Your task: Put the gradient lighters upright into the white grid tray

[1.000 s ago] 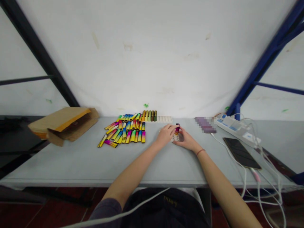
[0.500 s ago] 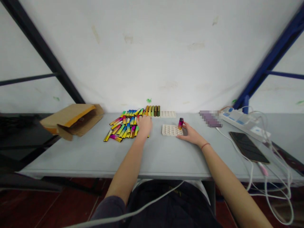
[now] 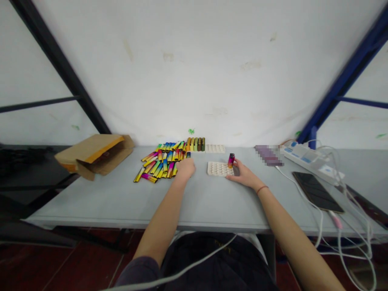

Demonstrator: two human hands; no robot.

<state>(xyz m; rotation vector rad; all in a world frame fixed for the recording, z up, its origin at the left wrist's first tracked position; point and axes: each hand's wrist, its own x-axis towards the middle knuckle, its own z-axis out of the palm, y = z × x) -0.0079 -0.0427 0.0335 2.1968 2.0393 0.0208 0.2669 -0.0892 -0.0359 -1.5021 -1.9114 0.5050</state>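
Note:
My right hand [image 3: 246, 177] rests at the right edge of a white dimpled tray [image 3: 220, 169], its fingers on an upright tube with a magenta and dark body [image 3: 231, 160]. My left hand [image 3: 184, 169] sits at the right edge of a heap of rainbow-coloured metallic tubes [image 3: 160, 163], and its fingers hide whatever lies under them. A small upright tube [image 3: 188, 154] stands just beyond those fingers. Behind the heap stands a row of upright gold and green tubes [image 3: 195, 144], with a second white dimpled tray [image 3: 215, 148] next to it.
A grey table [image 3: 106, 202] carries everything. An open cardboard box [image 3: 95, 157] lies at its left. On the right are a pixelated object [image 3: 268, 155], a power strip [image 3: 306, 158], a black smartphone [image 3: 317, 192] and white cables [image 3: 317, 214]. A blue metal frame [image 3: 342, 76] rises behind.
My left hand has moved from the tray leftward to the heap and drawn back to its edge. My right hand stays at the tray with the tube. The view has shifted slightly.

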